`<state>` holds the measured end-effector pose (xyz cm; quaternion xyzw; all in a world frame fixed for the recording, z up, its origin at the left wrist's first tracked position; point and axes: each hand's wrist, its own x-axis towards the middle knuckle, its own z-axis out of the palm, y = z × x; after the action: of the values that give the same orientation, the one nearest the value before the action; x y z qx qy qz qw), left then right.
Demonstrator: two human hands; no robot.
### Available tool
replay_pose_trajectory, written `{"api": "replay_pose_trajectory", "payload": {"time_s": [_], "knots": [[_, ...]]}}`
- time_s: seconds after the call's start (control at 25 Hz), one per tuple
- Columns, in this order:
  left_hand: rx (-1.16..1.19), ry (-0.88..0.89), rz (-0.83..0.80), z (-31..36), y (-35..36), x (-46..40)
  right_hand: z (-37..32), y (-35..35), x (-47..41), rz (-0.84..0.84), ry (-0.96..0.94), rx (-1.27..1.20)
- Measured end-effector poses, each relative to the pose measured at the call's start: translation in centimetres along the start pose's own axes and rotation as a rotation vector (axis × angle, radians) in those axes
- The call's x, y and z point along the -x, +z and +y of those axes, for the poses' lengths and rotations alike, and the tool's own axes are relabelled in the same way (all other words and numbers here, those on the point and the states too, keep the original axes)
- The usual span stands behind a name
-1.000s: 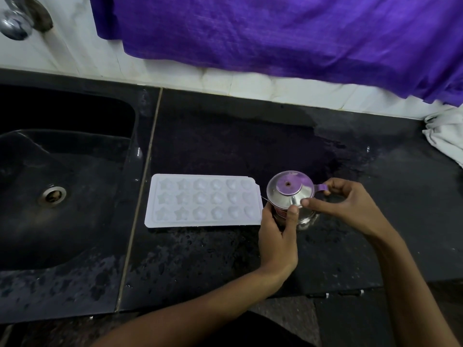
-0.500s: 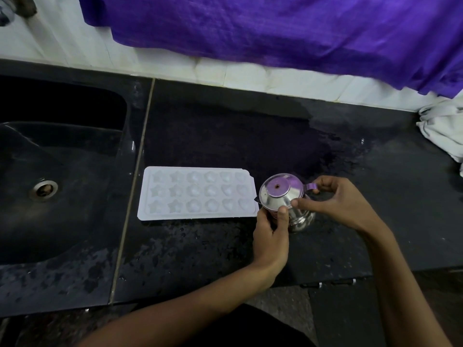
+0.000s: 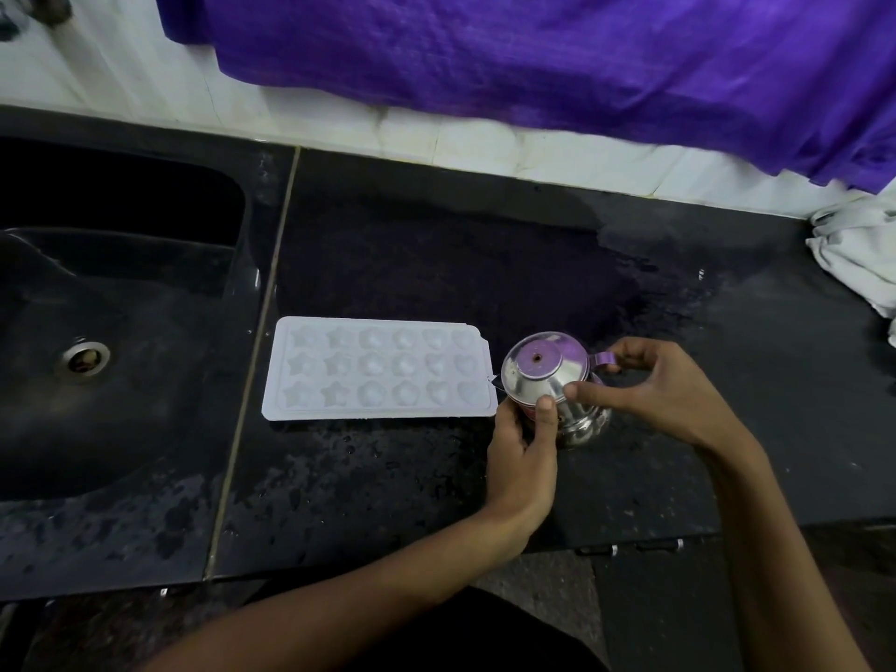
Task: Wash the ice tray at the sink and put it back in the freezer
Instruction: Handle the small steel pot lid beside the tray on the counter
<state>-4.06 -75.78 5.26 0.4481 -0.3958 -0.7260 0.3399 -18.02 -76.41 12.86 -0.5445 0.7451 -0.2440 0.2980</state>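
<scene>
Centrally, a white ice tray (image 3: 380, 368) lies flat on the wet black counter (image 3: 436, 264), its star, round and heart moulds facing up, just right of the seam that borders the dark sink (image 3: 121, 293). Touching or nearly touching the tray's right edge stands a small steel pot (image 3: 550, 380) with a domed lid. The left hand (image 3: 521, 458) curls around the pot's near side, thumb pressed against the lid's rim. The right hand (image 3: 664, 390) pinches the pot's handle with thumb and forefinger, the remaining fingers loosely curled. A purple cloth (image 3: 557, 55) hangs over the white tiled wall (image 3: 121, 75); a white rag (image 3: 856, 254) sits at far right.
</scene>
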Motion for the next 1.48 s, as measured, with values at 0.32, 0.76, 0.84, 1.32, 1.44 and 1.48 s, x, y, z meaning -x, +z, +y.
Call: {"api": "replay_pose_trajectory", "payload": {"time_s": [0.32, 0.76, 0.84, 1.32, 1.44, 1.48], "knots": [[-0.015, 0.036, -0.003, 0.3, 0.1, 0.1, 0.0, -0.3, 0.0, 0.004, -0.043, -0.046], [-0.073, 0.230, 0.045, 0.7, 0.1, -0.2, -0.3, -0.8, -0.2, 0.031, -0.053, -0.276], [-0.086, 0.248, 0.053, 1.1, -0.1, -0.4, -0.6, -0.9, -0.6, 0.047, -0.060, -0.295], [-0.024, 0.094, 0.117, 3.8, -1.7, -3.6, -3.6, -0.1, -5.4, 0.006, -0.063, -0.001], [-0.016, 0.062, 0.116, 4.1, -2.0, -4.0, -4.0, 0.1, -6.0, 0.014, -0.055, 0.022], [-0.012, 0.052, 0.114, 4.2, -2.1, -4.0, -4.0, 0.1, -6.2, 0.010, -0.052, 0.029]]}}
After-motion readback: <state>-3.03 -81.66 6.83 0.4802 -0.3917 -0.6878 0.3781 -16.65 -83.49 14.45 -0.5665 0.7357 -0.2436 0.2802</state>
